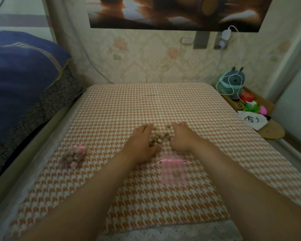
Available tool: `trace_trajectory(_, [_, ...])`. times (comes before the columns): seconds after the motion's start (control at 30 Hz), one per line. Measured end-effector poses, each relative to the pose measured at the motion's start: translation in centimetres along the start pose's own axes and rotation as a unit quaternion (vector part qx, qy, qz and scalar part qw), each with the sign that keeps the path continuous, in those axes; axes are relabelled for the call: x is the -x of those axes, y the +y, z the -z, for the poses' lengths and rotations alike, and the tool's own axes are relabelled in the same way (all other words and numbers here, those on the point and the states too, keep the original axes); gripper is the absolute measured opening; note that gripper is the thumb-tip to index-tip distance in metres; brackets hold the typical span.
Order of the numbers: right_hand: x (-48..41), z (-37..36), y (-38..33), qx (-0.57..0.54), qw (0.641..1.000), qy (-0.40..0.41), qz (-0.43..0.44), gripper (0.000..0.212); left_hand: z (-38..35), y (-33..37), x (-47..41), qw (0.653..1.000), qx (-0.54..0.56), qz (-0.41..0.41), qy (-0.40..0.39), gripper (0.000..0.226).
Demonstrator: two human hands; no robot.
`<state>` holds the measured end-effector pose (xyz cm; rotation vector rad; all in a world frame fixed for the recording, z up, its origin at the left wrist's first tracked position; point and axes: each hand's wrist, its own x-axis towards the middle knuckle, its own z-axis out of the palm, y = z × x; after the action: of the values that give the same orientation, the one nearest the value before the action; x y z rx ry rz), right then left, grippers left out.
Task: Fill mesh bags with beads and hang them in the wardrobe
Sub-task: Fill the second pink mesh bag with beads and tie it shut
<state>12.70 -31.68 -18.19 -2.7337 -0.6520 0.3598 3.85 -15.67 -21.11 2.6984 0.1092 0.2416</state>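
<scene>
Several loose wooden beads (159, 137) lie in a small heap on the orange houndstooth cloth (146, 105) of the table. My left hand (141, 142) lies flat at the heap's left side, fingers straight and touching the beads. My right hand (181, 136) rests at the heap's right side with its fingers bent toward the beads; I cannot see anything held in it. An empty pink mesh bag (173, 169) lies flat just below the hands. A second pink mesh bag (73, 156), filled with beads and drawn closed, sits to the left.
A blue pillow (21, 70) and dark patterned bedding (42, 108) lie along the left. At the right edge stand a plush toy (233, 80) with a white cable, colourful items in a box (254, 105) and a white pouch (252, 120). The wallpapered wall (146, 58) is behind.
</scene>
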Motion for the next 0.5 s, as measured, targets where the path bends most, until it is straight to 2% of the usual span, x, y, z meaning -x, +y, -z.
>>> trace_trajectory(0.1, [-2.3,-0.4,0.3,0.010,1.000,-0.011,-0.003,0.095,-1.1,-1.1,-1.7,0.999,-0.021,-0.010,-0.022,0.093])
trace_trajectory(0.17, [-3.6,-0.5,0.3,0.028,0.999,-0.012,0.011,0.096,-1.7,-1.5,-2.8,0.998,-0.034,-0.016,-0.041,0.095])
trace_trajectory(0.23, [-4.7,-0.9,0.2,0.026,0.999,-0.021,0.023,0.088,-2.2,-1.8,-3.9,0.998,-0.043,-0.030,-0.047,0.097])
trace_trajectory(0.33, [-5.6,-1.5,-0.3,0.012,0.998,-0.005,0.058,0.065,-2.9,-2.4,-5.1,0.997,-0.043,-0.057,-0.023,0.093])
trace_trajectory(0.5, [-5.8,-1.9,-1.3,-0.023,0.993,0.020,0.110,0.038,-2.7,-3.3,-5.1,0.994,-0.033,-0.098,0.044,0.069])
